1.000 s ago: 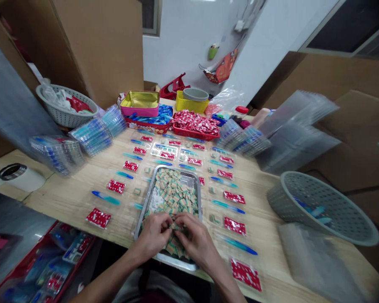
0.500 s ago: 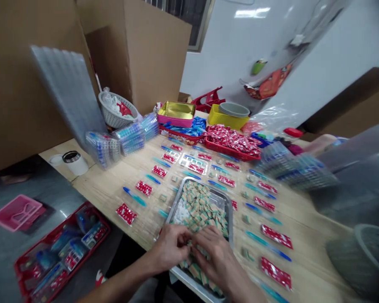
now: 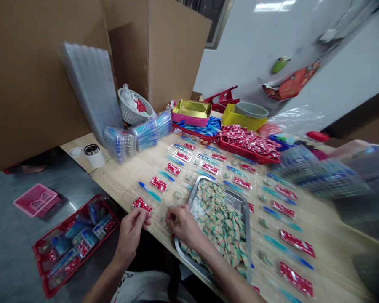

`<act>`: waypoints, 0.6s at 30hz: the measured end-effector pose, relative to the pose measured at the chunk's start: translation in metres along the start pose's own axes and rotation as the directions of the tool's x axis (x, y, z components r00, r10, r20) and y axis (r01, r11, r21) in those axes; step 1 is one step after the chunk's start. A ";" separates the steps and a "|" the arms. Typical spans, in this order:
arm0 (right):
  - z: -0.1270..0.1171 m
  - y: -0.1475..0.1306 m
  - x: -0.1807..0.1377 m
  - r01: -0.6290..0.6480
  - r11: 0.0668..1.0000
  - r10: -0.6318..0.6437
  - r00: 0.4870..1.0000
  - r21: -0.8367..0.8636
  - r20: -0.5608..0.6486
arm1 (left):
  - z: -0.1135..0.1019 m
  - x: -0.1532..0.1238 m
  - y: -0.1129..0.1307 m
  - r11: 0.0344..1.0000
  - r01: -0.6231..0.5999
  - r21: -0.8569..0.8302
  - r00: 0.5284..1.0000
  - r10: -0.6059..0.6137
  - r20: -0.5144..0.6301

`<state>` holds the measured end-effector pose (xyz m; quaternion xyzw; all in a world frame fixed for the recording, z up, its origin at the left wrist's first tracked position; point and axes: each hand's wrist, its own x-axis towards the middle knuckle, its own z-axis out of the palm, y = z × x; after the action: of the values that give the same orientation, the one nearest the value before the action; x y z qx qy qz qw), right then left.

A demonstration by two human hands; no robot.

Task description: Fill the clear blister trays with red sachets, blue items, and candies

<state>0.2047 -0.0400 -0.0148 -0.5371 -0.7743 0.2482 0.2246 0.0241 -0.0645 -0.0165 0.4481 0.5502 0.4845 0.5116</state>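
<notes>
My left hand (image 3: 133, 229) is closed in a pinch at the table's front edge, just below a red patterned packet (image 3: 142, 204). Whether it grips anything is hidden. My right hand (image 3: 183, 225) is also pinched, its fingertips low over the clear plastic beside the metal tray (image 3: 248, 227); what they hold cannot be made out. Small green-and-tan pieces (image 3: 227, 223) fill much of that tray, with white bits (image 3: 196, 208) along its left side. Clear packs lie in rows around it, with red packets and blue pens (image 3: 149, 191) on them.
Stacked clear trays (image 3: 120, 143) stand at the back left near a white cup (image 3: 94, 155). A red basket of red packets (image 3: 249, 145) sits at the back. On the floor are a red crate (image 3: 41, 269) of filled packs and a pink basket (image 3: 34, 200).
Both hands have left the metal tray and moved apart. My left hand went left to the red packet; my right hand moved to the tray's left side. The view has shifted left.
</notes>
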 end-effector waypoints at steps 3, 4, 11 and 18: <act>0.012 0.000 0.002 0.001 0.996 0.000 1.000 -0.094 0.012 | -0.002 -0.004 -0.005 0.990 -0.036 0.139 0.999 0.032 0.034; 0.013 -0.001 0.001 0.006 0.991 -0.005 1.000 -0.130 0.009 | -0.002 -0.004 -0.007 0.976 -0.067 0.207 0.997 0.056 0.057; 0.017 -0.012 -0.005 0.055 0.949 -0.059 0.998 -0.311 -0.001 | 0.002 -0.013 -0.024 0.520 -0.740 0.426 0.672 0.562 0.482; 0.030 -0.002 -0.007 0.024 0.917 -0.050 0.997 -0.398 -0.056 | 0.002 -0.020 -0.041 0.271 -0.830 0.488 0.555 0.500 0.665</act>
<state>0.1867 -0.0519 -0.0374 -0.5644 -0.8109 0.0642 0.1408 0.0276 -0.0893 -0.0541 0.8941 0.3386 0.2741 0.1043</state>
